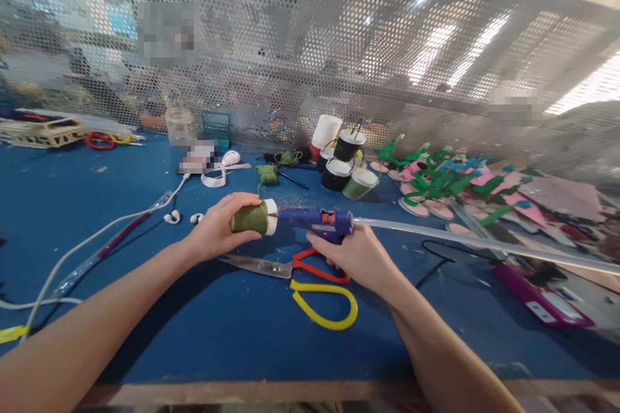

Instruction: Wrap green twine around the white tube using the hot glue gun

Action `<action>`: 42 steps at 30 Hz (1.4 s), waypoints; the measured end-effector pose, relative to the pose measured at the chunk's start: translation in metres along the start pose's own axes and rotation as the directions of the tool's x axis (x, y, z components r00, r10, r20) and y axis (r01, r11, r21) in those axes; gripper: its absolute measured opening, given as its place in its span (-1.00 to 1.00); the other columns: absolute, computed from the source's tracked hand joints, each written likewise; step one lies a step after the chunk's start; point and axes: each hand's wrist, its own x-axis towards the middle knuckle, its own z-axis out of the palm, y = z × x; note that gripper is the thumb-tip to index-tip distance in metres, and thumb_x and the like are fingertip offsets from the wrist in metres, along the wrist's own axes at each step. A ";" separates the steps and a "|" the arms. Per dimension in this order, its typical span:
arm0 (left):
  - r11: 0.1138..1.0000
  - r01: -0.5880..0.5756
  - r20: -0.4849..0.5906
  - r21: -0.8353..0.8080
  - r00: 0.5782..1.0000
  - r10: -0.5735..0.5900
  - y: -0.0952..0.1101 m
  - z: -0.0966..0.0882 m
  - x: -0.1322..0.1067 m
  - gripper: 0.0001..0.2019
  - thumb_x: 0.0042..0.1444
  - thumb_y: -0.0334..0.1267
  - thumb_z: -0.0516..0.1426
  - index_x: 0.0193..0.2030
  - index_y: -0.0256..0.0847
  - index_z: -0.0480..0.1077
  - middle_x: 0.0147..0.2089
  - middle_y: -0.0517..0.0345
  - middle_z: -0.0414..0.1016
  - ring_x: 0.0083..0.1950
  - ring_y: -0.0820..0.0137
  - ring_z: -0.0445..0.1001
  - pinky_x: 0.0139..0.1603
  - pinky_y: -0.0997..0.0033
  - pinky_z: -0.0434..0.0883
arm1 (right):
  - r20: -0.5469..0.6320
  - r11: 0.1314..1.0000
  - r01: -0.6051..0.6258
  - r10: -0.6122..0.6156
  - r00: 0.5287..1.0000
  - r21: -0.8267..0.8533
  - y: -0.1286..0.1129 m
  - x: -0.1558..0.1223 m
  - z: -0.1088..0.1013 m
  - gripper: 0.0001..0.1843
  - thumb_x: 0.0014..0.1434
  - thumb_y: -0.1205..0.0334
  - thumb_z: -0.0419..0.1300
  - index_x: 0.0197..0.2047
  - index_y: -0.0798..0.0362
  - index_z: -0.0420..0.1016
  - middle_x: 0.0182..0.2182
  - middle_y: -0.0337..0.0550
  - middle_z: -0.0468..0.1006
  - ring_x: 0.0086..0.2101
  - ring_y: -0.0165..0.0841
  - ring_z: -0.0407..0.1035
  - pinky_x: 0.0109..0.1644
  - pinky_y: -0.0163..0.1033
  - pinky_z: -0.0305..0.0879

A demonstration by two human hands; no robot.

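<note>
Between the thumb and fingers of my left hand lies a small white paper cup on its side, wrapped in green yarn. A strand runs from it up to a small green yarn ball. My right hand is wrapped round the grip of a blue glue gun, with a long clear glue stick coming out of its back. The gun's nozzle is at the cup's white rim; whether it touches, I cannot tell. Below lie scissors with one red and one yellow handle loop.
Behind stand yarn-wrapped cups and a stack of white cups. Green and pink craft pieces crowd the right, near a purple power strip. On the left are white earphones and a cable. A perforated metal screen closes the back.
</note>
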 end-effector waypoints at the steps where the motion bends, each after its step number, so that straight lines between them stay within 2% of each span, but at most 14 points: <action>1: 1.000 -0.024 0.008 0.018 1.000 0.024 0.000 0.000 0.000 -0.58 0.00 -0.24 0.20 0.00 -0.23 0.23 0.03 -0.08 0.36 0.07 0.23 0.34 0.06 0.19 0.34 | -0.001 1.000 -0.003 0.003 1.000 0.011 0.000 0.000 0.000 -0.71 -0.06 0.11 0.12 -0.69 0.00 0.18 -0.79 -0.31 0.28 -0.71 -0.44 0.17 -0.60 -0.31 0.12; 10: 0.974 -0.205 0.049 0.100 0.978 0.201 0.004 0.002 0.000 -0.60 0.06 -0.33 0.16 0.04 -0.17 0.19 0.07 -0.10 0.33 0.11 0.19 0.29 0.08 0.08 0.31 | -0.032 1.000 -0.018 0.018 0.999 0.019 0.004 0.003 0.000 -0.76 -0.06 0.11 0.13 -0.64 0.00 0.23 -0.79 -0.33 0.30 -0.70 -0.41 0.24 -0.56 -0.29 0.19; 16: 0.965 -0.227 0.089 0.127 0.972 0.217 0.007 0.002 0.000 -0.61 0.06 -0.37 0.16 0.04 -0.16 0.20 0.08 -0.09 0.31 0.10 0.18 0.27 0.08 0.06 0.31 | -0.031 1.000 -0.017 0.017 0.999 0.019 0.006 0.005 0.001 -0.72 -0.05 0.11 0.12 -0.68 0.00 0.18 -0.80 -0.32 0.29 -0.70 -0.39 0.25 -0.56 -0.29 0.18; 23: 0.955 -0.267 0.077 0.130 0.963 0.258 0.008 0.002 0.000 -0.61 0.05 -0.38 0.16 0.04 -0.19 0.21 0.08 -0.12 0.31 0.08 0.18 0.27 0.08 0.07 0.30 | -0.024 0.999 -0.026 0.026 0.999 0.024 0.005 0.005 0.001 -0.71 -0.05 0.12 0.11 -0.69 0.00 0.17 -0.79 -0.32 0.29 -0.70 -0.42 0.22 -0.57 -0.30 0.17; 27: 0.969 -0.226 0.057 0.102 0.974 0.221 0.006 0.002 0.000 -0.61 0.05 -0.36 0.16 0.04 -0.18 0.20 0.07 -0.11 0.32 0.09 0.19 0.28 0.07 0.08 0.31 | -0.051 1.000 -0.004 0.004 0.999 0.006 0.003 0.003 0.001 -0.74 -0.06 0.12 0.12 -0.67 0.01 0.20 -0.78 -0.31 0.30 -0.67 -0.40 0.25 -0.54 -0.29 0.18; 33: 0.995 -0.076 0.044 0.065 0.996 0.073 0.003 0.001 -0.001 -0.60 0.04 -0.27 0.18 0.02 -0.16 0.21 0.06 -0.08 0.33 0.12 0.20 0.29 0.09 0.11 0.32 | -0.058 1.000 0.019 -0.020 0.998 -0.010 -0.001 0.000 0.000 -0.75 -0.07 0.12 0.12 -0.67 0.00 0.21 -0.79 -0.31 0.29 -0.68 -0.41 0.20 -0.58 -0.30 0.15; 42: 0.995 0.080 -0.050 -0.052 0.995 -0.082 0.000 0.003 0.000 -0.58 -0.03 -0.23 0.22 -0.01 -0.19 0.24 0.01 -0.04 0.36 0.04 0.24 0.36 0.05 0.16 0.33 | -0.029 0.999 0.033 -0.033 0.999 -0.014 -0.003 -0.002 0.000 -0.71 -0.06 0.12 0.13 -0.70 0.00 0.20 -0.78 -0.28 0.30 -0.64 -0.39 0.23 -0.57 -0.30 0.15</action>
